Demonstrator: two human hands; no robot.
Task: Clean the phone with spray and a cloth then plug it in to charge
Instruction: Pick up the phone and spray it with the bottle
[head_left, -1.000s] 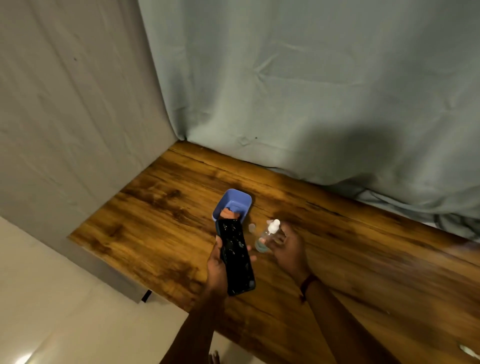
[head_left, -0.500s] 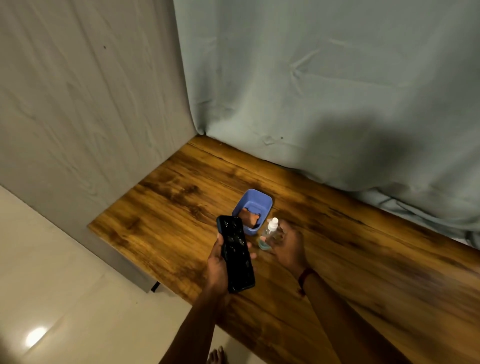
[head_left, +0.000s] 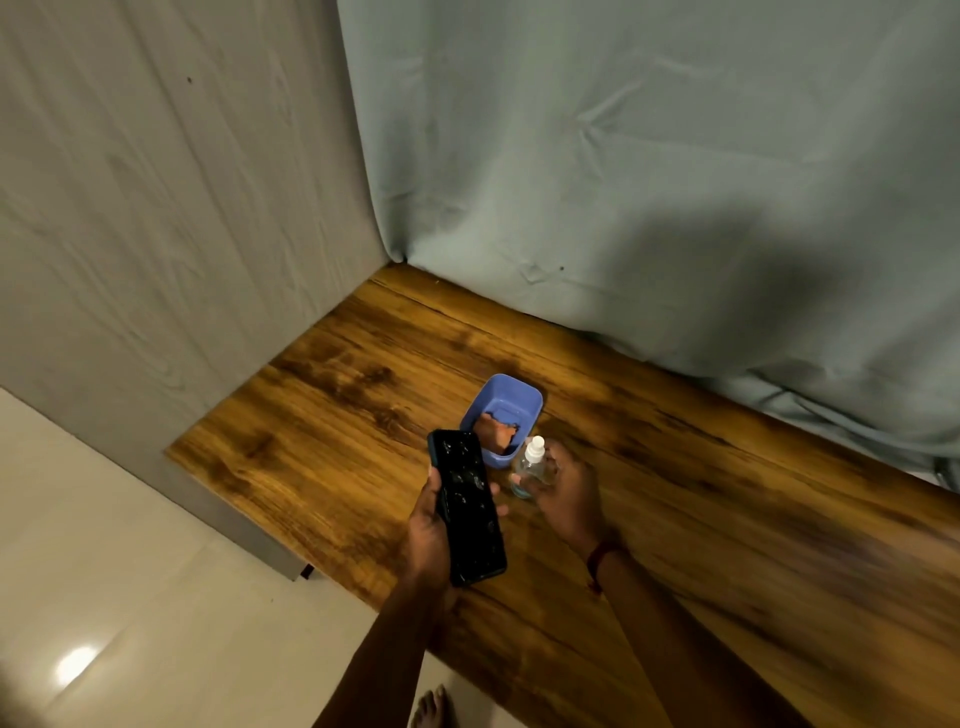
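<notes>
The left hand (head_left: 431, 525) grips the black slab phone (head_left: 466, 505), its long axis pointing away, while the right hand (head_left: 569, 488), nearer the orange cloth (head_left: 497, 432) just beyond in its blue plastic tub (head_left: 525, 402), clasps the clear spray bottle (head_left: 530, 466).

No readable text, labels or numbers anywhere.

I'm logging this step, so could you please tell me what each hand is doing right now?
Left hand: closed around the black phone, screen up.
Right hand: closed around the small clear spray bottle.
</notes>
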